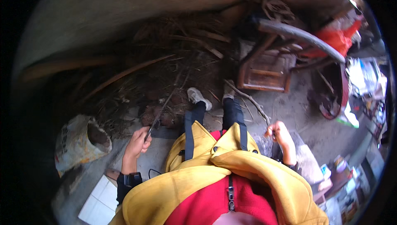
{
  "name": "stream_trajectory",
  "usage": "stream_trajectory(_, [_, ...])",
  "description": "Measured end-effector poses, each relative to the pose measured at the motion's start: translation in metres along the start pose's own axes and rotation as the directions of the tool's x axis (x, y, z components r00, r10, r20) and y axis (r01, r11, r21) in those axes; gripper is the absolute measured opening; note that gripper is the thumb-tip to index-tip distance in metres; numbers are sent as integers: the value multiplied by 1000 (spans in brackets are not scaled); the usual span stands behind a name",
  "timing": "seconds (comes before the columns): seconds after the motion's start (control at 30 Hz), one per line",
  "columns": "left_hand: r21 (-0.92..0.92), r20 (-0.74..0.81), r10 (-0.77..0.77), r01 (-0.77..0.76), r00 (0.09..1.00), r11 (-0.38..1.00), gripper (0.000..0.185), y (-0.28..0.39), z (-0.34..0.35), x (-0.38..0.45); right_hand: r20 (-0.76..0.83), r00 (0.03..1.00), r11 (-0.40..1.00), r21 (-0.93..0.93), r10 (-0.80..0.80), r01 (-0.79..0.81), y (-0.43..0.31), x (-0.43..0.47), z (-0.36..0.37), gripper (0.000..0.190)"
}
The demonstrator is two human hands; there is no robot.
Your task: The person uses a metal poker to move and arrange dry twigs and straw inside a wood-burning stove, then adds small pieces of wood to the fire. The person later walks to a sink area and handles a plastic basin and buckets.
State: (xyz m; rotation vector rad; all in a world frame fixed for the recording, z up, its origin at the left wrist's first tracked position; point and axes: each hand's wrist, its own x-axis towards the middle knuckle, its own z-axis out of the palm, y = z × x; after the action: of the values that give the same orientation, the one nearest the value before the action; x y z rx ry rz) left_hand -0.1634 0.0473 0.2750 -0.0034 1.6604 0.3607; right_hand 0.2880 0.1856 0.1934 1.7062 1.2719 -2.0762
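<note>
My left hand (139,142) is closed round the near end of a long thin dark rod (160,111), which points forward over the brush on the floor. Whether the rod is metal or wood, I cannot tell. At the right, my right hand (278,133) grips the near end of a crooked bare branch (252,101), whose far end reaches towards my right shoe. My two hands are well apart, on either side of my yellow and red clothing.
Twigs and sticks (183,57) lie ahead by the wall. A wooden chair (266,71) stands ahead right, beside a dark red basin (341,94). An open woven sack (77,144) is at the left, near white tiles (100,198). Clutter lines the right side.
</note>
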Motion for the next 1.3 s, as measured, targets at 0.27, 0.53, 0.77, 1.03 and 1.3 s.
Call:
stream_trajectory(0.27, [-506, -66, 3, -36, 998, 862, 14, 14, -17, 9, -30, 999, 997, 74, 39, -37, 8, 3, -5, 17])
stream_trajectory(0.53, [-676, 20, 222, -150, 975, 721, 20, 27, -70, 55, -119, 992, 999, 43, 31, -26, -24, 3, 38, 16])
stream_trajectory(0.77, [-862, 31, 361, -157, 932, 481, 46, 31, -116, 8, -225, 974, 990, 141, 23, 9, -55, 10, 75, 18])
stream_trajectory(1.03, [-420, 178, 125, -39, 976, 907, 25, 9, -124, -14, -108, 994, 996, 90, 4, 6, -78, 26, 94, 20])
stream_trajectory(1.3, [-841, 386, 77, 317, 919, 439, 39, -41, -127, 8, -146, 989, 998, 58, 29, -20, -78, 27, 107, 22])
